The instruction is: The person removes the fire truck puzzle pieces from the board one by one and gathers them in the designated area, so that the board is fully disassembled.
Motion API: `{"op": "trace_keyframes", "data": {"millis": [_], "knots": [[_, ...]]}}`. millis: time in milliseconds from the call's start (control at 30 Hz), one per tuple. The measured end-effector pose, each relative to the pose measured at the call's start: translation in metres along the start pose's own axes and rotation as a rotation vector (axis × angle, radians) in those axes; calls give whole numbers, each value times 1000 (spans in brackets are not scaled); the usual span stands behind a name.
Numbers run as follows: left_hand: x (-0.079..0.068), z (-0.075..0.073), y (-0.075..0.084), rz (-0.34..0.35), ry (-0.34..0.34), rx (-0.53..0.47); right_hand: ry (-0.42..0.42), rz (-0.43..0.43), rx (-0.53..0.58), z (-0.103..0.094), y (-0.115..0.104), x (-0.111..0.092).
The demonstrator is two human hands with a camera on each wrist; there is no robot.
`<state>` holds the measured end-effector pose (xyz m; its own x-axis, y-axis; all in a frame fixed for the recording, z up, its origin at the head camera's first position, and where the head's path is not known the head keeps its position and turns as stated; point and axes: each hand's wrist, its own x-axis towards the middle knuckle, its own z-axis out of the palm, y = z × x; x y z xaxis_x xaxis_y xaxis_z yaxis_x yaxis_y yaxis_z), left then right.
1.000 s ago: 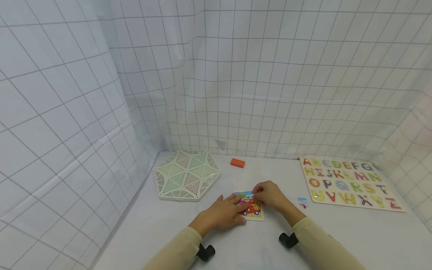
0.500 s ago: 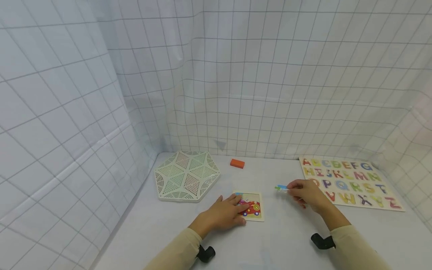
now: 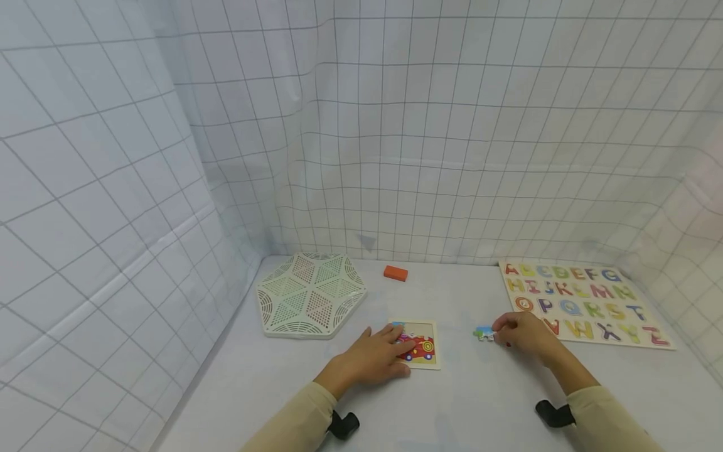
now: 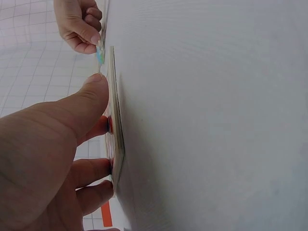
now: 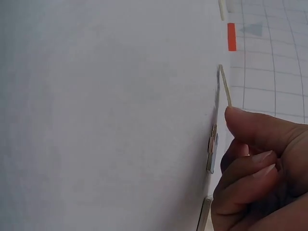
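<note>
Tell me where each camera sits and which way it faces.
Head: worn on the head, facing forward and down at the white table; left grip, right grip and beige sleeves show.
Left wrist: worn there, looking low along the table past the square wooden picture puzzle; both grips show.
Right wrist: worn there, looking along the table at the blue-and-green puzzle piece; only the right grip shows.
Both wrist views share the orange rectangular block.
</note>
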<state>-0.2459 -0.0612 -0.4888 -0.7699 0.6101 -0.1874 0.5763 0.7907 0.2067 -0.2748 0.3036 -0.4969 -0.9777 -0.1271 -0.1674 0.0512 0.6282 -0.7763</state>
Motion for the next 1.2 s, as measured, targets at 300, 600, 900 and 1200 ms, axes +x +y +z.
{"op": "trace_keyframes", "data": {"millis": [300,600,900,1200], "knots": [[1,-1,-1,-11,-15,-8,32,-15,-106,2,-6,-3],[1,-1,-1,-2,-4,-10,44,8,-15,-1,-10,-5],[-1,0,-5,12,9,-47,37,8,85,5,-30,0],[3,0,-9,-120,171,-30,-81,3,246,45,-62,18]]}}
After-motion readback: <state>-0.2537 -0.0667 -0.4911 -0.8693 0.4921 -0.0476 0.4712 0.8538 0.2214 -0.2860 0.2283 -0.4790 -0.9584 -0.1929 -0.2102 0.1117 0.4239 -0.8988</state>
